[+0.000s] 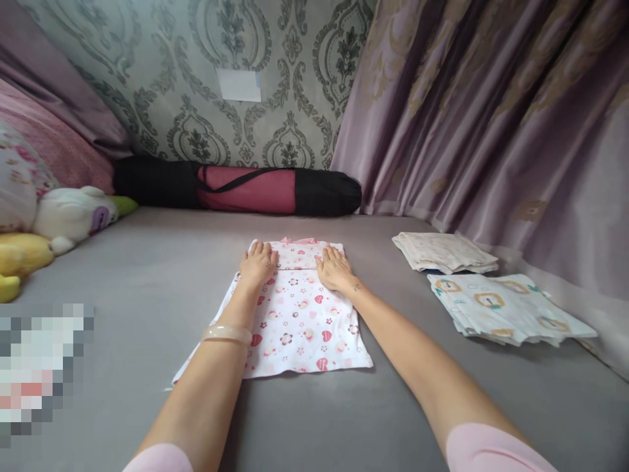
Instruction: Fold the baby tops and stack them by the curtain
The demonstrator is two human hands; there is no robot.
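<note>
A white child's shirt (pixel 299 328) with pink hearts and flowers lies flat on the grey sheet. Its pink neckline shows at the far edge, and a strip across the top part looks folded over. My left hand (pixel 259 262) rests palm down on the upper left of the shirt, fingers stretched out. On the upper right of the cloth, my right hand (pixel 335 267) lies flat in the same way. Neither hand grips the fabric. A pale bangle (pixel 227 334) circles my left forearm.
To the right are two stacks of folded cloth, a pale one (pixel 445 251) and a lion-print one (pixel 506 305). A black and maroon roll bag (pixel 246 190) lies along the wall. Plush toys (pixel 73 213) sit at left, above a blurred-out item (pixel 34 367). Curtains (pixel 466 118) hang at right.
</note>
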